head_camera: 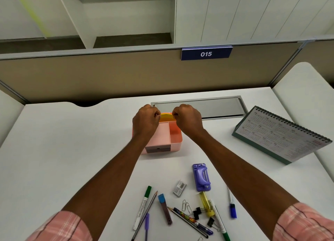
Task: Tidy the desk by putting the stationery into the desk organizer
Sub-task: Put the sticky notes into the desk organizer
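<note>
A pink desk organizer (165, 137) with several compartments stands mid-desk. Both my hands are over its back part. My left hand (145, 120) and my right hand (188, 118) each pinch one end of a yellow-orange pad (166, 116), which bows upward between them above the rear compartment. Loose stationery lies nearer to me: a green marker (142, 207), a pencil (147, 213), a blue lead case (164, 209), a purple hole punch (201, 176), a small grey box (179, 188), a yellow highlighter (207, 203), a blue marker (231, 202), paper clips (187, 205) and black binder clips (197, 212).
A desk calendar (282, 135) stands at the right. A grey cable hatch (213, 108) is set into the desk behind the organizer. A beige partition with a blue "015" tag (206, 53) closes the back.
</note>
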Demonstrator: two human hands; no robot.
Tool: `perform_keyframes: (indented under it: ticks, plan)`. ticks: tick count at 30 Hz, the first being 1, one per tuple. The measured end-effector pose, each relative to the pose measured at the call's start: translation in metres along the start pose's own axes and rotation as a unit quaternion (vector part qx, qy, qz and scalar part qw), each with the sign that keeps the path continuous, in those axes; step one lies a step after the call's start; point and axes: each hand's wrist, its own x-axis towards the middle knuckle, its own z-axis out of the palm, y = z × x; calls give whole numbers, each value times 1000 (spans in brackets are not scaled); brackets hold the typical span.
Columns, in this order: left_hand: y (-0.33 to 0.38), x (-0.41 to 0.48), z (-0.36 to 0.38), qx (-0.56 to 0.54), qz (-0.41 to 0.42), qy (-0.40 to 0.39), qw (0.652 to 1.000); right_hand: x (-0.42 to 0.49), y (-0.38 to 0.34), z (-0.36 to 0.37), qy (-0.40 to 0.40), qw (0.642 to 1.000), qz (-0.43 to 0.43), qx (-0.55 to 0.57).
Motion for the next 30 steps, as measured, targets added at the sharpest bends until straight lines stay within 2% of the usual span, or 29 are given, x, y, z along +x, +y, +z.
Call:
perform_keyframes:
  ticks: [14,30]
  plan:
    - [-1,7,7,19,-25,-27,999,8,5,13,17,1000,-10,-20]
    - [12,-2,-4,-10,-20,13,1000,-3,4,12,74,997,13,31]
